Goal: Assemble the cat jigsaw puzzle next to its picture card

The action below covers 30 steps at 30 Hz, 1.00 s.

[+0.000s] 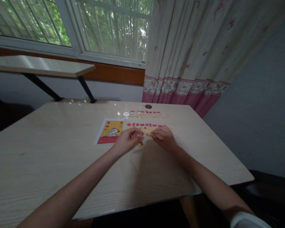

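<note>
Close together over the table, my left hand [130, 137] and my right hand [165, 138] are both closed in a pinch. Small yellow jigsaw puzzle pieces [147, 134] show between their fingertips; fingers hide part of them, and the exact join is too small to make out. Just beyond the hands lies a row of red puzzle pieces [147, 125] with yellow ones below it, partly covered by my right hand. A red and yellow piece [141, 143] rests below my left fingertips. Beside my left hand is a picture sheet [110, 131] of a white cat on yellow and red.
Farther back on the wooden table [73, 171] are more rows of puzzle pieces [147, 114]. A round cable hole [148, 106] sits near the back edge. A raised shelf [42, 66] on black supports stands back left, and a curtain [180, 57] hangs behind.
</note>
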Available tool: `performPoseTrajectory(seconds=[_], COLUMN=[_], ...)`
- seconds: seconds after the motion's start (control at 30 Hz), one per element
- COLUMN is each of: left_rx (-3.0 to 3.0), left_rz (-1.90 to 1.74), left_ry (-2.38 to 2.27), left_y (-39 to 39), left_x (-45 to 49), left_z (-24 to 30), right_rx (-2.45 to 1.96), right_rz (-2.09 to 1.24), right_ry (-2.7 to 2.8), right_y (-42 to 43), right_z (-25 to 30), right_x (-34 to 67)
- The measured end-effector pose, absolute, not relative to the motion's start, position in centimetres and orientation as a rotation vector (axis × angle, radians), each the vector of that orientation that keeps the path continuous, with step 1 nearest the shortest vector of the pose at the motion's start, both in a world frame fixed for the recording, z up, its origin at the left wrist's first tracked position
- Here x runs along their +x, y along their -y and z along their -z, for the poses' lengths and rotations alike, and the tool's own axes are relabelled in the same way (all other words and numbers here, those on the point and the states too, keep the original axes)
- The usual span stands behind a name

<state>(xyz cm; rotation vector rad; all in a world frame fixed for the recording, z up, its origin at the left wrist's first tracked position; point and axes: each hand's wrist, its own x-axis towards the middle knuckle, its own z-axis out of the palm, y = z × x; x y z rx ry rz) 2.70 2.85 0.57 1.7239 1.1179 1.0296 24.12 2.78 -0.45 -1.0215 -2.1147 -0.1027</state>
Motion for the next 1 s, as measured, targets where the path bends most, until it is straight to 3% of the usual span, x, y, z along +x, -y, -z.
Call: performPoseTrajectory(seconds=[0.1,0.2,1.0], left_rx=[2.373,2.640,2.769], left_rz=[-0.778,-0.505,-0.302], left_ry=[-1.130,-1.012,-0.996], left_y=[-3.4,-3.7,-3.9], left_x=[0.7,-0.5,-0.5], left_z=[-1.1,-1.3,-0.7], right_rx=[-1.006,-0.994,-1.073], right_rz=[0.016,-0.100,-0.247], right_ry=[2.149,2.229,2.327], right_y=[-3.6,-4.2,-3.2], right_z=[0.9,1.6,2.0], right_x=[25.2,25.9,23.7])
